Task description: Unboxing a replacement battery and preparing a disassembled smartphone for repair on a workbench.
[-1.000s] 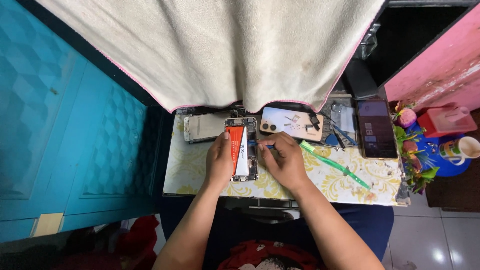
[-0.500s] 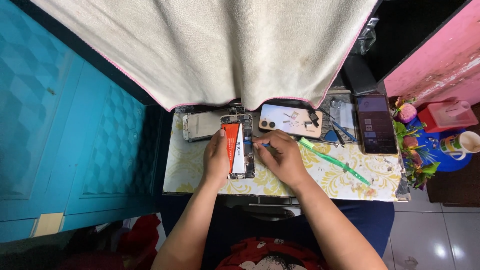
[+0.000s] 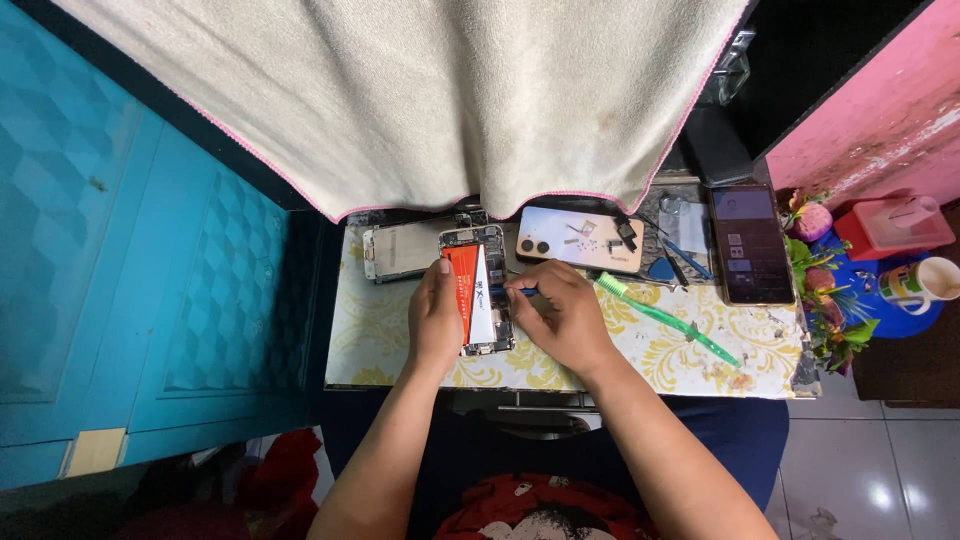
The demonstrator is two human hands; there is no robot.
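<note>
We look straight down on a small table with a yellow-and-white floral cover (image 3: 380,330), its far edge under a hanging cream towel with pink trim (image 3: 430,100).

Left hand (image 3: 436,318): fingers pressed together, lying along the left edge of an opened smartphone with an orange-and-white battery showing (image 3: 477,292); thumb up against the battery side. The phone lies flat near the table's middle, long axis running near to far.

Right hand (image 3: 562,315): fingers curled in, pinching a thin blue-handled tool (image 3: 515,291) between thumb and forefinger. The tip meets the phone's right edge; we cannot make out just what it touches, the view being too small.

Around them:
- Left of the open phone, touching or nearly so, a detached silver-grey phone panel (image 3: 400,250) lying flat.
- Just beyond the right hand, a pale gold phone back with twin camera rings (image 3: 578,240), small dark parts scattered on it.
- Right of the right hand, a green plastic toothbrush (image 3: 665,320) lying aslant.
- Farther right, a dark smartphone with a lit screen (image 3: 750,245).
- Off the table's right end, artificial pink flowers with green leaves (image 3: 820,300), a white printed mug (image 3: 918,285) and a red plastic container (image 3: 890,228).

Blue panelled wall (image 3: 120,250) on the left.
</note>
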